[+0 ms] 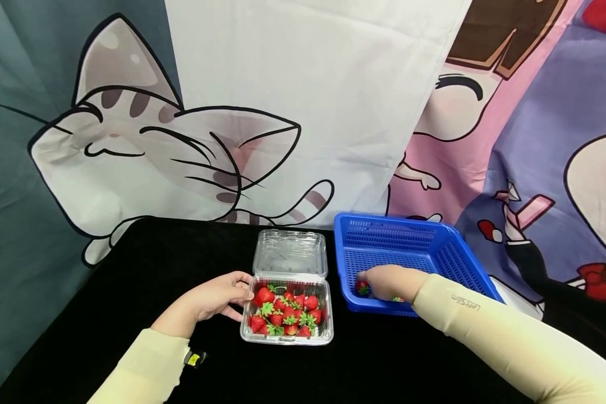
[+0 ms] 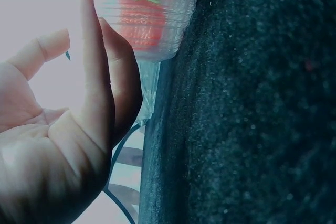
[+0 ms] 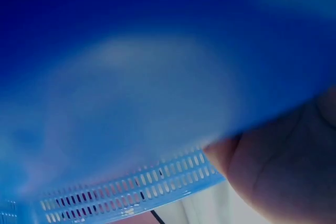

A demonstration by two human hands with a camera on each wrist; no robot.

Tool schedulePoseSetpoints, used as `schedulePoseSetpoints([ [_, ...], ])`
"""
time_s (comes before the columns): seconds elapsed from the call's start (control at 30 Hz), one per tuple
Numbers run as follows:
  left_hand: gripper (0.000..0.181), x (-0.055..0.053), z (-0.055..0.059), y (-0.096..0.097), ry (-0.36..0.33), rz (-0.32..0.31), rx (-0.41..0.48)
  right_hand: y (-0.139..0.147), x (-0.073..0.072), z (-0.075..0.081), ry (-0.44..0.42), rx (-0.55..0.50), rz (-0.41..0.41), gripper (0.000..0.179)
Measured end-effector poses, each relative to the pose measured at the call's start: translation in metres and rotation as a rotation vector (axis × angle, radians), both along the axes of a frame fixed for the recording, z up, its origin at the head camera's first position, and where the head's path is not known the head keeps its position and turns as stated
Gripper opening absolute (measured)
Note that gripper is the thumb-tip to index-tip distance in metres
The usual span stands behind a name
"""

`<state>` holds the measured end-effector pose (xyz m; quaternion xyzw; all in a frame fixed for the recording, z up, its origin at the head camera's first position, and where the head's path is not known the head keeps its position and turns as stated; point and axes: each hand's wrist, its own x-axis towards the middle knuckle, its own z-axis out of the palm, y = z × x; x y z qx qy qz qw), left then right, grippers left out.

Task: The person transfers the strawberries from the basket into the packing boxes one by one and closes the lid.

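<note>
In the head view, a clear plastic clamshell box [image 1: 286, 340] stands with its lid raised, and several red strawberries [image 1: 291, 315] with green leaves fill it. My left hand [image 1: 217, 297] holds the box by its left rim, the other fingers extended along its side. The left wrist view has those fingers beside the box's ribbed wall [image 2: 176, 40]. Over in the blue basket [image 1: 350, 303], my right hand [image 1: 391, 282] reaches down and grips a strawberry [image 1: 362, 288] at its fingertips. The thumb is hidden. The basket's side blurs across most of the right wrist view.
Another strawberry [image 1: 398, 299] shows partly beneath the right wrist in the basket. Black cloth [image 1: 192, 252] covers the table. Behind it hangs a printed cloth [image 1: 293, 73] with a cartoon cat. The raised lid [image 1: 290, 252] stands at the back of the box.
</note>
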<state>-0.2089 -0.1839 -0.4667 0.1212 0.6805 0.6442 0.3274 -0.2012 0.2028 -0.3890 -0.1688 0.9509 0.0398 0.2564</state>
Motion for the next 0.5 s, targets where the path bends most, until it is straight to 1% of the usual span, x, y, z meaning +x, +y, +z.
schedulePoseSetpoints([
  [0.13,0.047,-0.0007,0.0020,0.0010,0.003,-0.007,0.001,-0.0001,0.0001,0.0005,-0.019,0.026,-0.016,0.045],
  [0.27,0.047,-0.0012,0.0015,0.0015,0.001,-0.007,-0.006,-0.0001,0.0001,0.0009,-0.040,0.038,-0.030,0.048],
  [0.4,0.047,-0.0009,-0.0016,0.0012,-0.002,-0.001,-0.005,0.0003,0.0015,0.0006,-0.038,0.008,-0.026,0.041],
  [0.5,0.046,-0.0006,-0.0026,0.0009,0.004,-0.002,-0.001,0.0004,0.0018,0.0005,-0.027,-0.016,0.005,0.033],
])
